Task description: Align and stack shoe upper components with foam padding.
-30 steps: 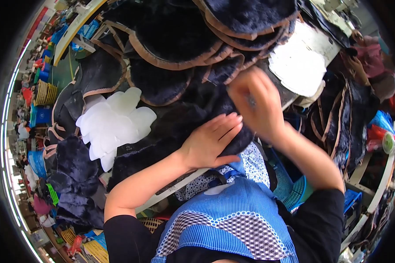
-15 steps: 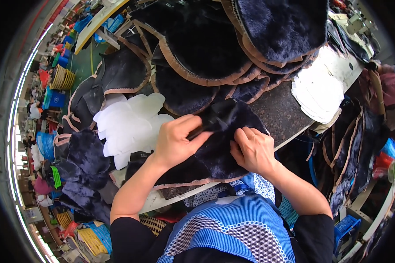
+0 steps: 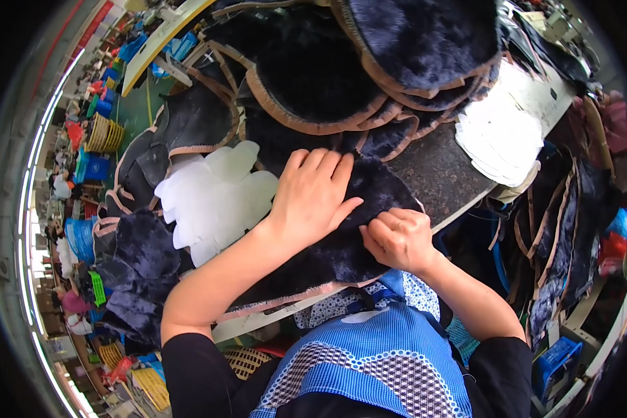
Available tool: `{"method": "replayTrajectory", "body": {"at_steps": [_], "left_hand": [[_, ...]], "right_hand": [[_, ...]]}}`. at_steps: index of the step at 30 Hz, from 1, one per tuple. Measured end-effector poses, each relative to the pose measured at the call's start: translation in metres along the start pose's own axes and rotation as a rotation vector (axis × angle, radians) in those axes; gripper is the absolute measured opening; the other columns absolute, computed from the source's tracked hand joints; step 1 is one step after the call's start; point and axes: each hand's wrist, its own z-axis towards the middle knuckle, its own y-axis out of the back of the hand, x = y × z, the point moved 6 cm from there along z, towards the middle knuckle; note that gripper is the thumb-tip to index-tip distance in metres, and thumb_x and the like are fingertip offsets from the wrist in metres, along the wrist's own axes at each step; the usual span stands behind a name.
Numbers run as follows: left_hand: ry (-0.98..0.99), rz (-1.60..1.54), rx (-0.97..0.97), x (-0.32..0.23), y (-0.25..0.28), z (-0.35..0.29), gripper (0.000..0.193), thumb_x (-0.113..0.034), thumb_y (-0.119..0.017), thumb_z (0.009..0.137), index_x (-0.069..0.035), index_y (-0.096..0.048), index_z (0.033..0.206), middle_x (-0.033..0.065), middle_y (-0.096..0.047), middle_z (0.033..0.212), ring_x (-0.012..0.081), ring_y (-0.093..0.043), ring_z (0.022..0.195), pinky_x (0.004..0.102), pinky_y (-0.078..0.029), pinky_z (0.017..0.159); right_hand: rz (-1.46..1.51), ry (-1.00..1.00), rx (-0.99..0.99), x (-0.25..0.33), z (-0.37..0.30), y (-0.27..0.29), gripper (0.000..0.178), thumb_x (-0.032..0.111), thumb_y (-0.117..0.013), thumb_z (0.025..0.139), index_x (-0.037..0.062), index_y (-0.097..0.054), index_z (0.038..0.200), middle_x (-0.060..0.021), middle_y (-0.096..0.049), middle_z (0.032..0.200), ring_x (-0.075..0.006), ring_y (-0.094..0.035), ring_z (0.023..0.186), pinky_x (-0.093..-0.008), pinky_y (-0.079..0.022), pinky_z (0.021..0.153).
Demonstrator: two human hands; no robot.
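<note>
A dark navy plush piece (image 3: 355, 261) with a pinkish-brown bound edge lies at the table's front edge before me. My left hand (image 3: 312, 191) rests flat on its far left part, fingers stretched out and thumb apart. To the right, my right hand (image 3: 399, 238) is closed, its fingers curled down against the plush and seeming to grip it; the fingertips are hidden. Left of my left hand, a stack of white scalloped sheets (image 3: 212, 198) lies on the table.
Large plush pieces with brown binding (image 3: 320, 70) are piled across the back. Another white stack (image 3: 500, 132) lies on the dark tabletop (image 3: 446, 171) at right. More plush hangs at left (image 3: 143, 244) and right (image 3: 557, 244). A blue basket (image 3: 557, 362) stands low at right.
My left hand has let go of a raised fold of the plush and now lies flat on it, farther forward. The fold is down. My right hand has barely moved.
</note>
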Motion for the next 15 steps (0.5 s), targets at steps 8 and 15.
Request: {"method": "replayTrajectory", "body": {"at_steps": [8, 15], "left_hand": [[0.121, -0.083, 0.247, -0.001, -0.022, 0.029, 0.035, -0.037, -0.082, 0.081, -0.009, -0.062, 0.087, 0.0057, -0.065, 0.077, 0.0299, -0.068, 0.068, 0.0446, -0.05, 0.054], [0.001, -0.328, -0.024, 0.004, -0.011, 0.023, 0.03, -0.015, -0.08, 0.083, -0.002, -0.057, 0.07, 0.0114, -0.052, 0.067, 0.031, -0.056, 0.056, 0.0389, -0.041, 0.05]], "right_hand": [[-0.047, -0.076, 0.142, 0.003, -0.004, -0.012, 0.024, 0.02, -0.071, 0.081, 0.0096, -0.059, 0.063, -0.0047, -0.061, 0.064, -0.0214, -0.063, 0.061, -0.0341, -0.051, 0.056], [-0.008, -0.172, 0.103, 0.0, -0.008, -0.012, 0.024, 0.022, -0.074, 0.077, 0.0102, -0.059, 0.062, -0.0045, -0.062, 0.064, -0.0205, -0.064, 0.062, -0.0344, -0.051, 0.057]]}}
